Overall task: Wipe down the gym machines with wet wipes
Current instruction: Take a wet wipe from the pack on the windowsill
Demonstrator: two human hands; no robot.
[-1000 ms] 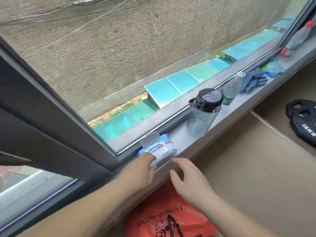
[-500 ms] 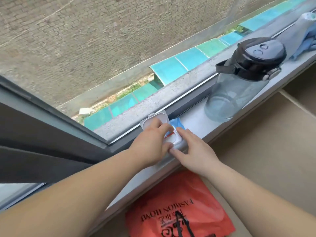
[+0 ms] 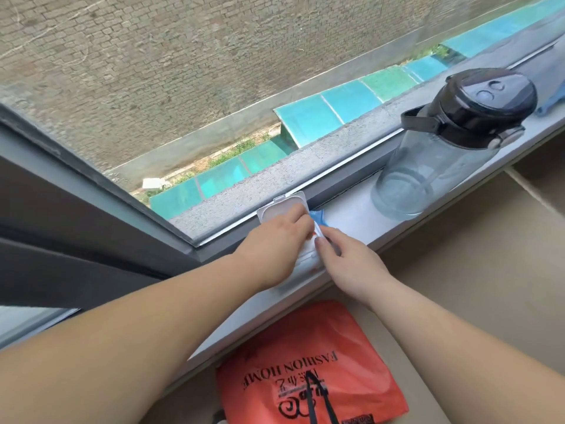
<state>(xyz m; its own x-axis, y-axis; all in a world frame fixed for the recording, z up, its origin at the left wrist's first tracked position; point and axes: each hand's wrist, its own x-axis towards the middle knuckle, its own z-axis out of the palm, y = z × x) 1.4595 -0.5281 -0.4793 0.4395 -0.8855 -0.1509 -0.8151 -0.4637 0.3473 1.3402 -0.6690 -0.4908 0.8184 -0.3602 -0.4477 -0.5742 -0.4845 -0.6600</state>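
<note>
While the wet wipes pack lies on the windowsill beneath the left hand, lid up, curled fingers hiding any pinched wipe, and the right hand presses it straight-fingered, machine wiping appears entirely outstanding.

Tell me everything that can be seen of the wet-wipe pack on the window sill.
The soft white and blue wet-wipe pack lies flat on the grey window sill, close to the grey window frame. Its white plastic flip lid stands open, leaning toward that frame. A blue corner and a red mark show between the hands. The left hand covers most of it with curled fingers; the right hand touches its opening with fingertips.
</note>
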